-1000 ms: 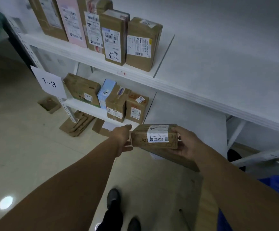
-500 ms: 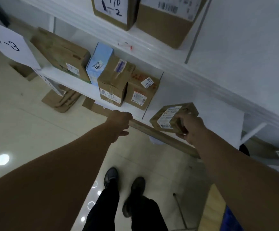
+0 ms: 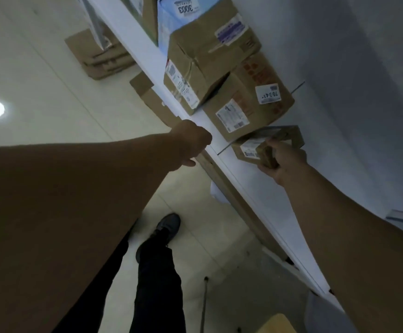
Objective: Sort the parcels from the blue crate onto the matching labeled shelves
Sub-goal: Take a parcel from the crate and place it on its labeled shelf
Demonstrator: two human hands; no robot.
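Blue box [image 3: 168,27] (label [image 3: 186,8]: "3003")

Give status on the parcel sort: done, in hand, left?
Done: a light blue box, a taped brown cardboard box and a red-printed brown carton stand on the white shelf. In hand: the right hand grips a small brown cardboard parcel beside that carton, not yet released; the left hand is at the shelf edge. Left: unknown, crate out of view.

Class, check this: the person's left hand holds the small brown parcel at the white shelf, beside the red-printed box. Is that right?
No. The head view shows the right hand holding the small brown parcel at the white shelf, beside the red-printed box; the left hand holds no parcel.
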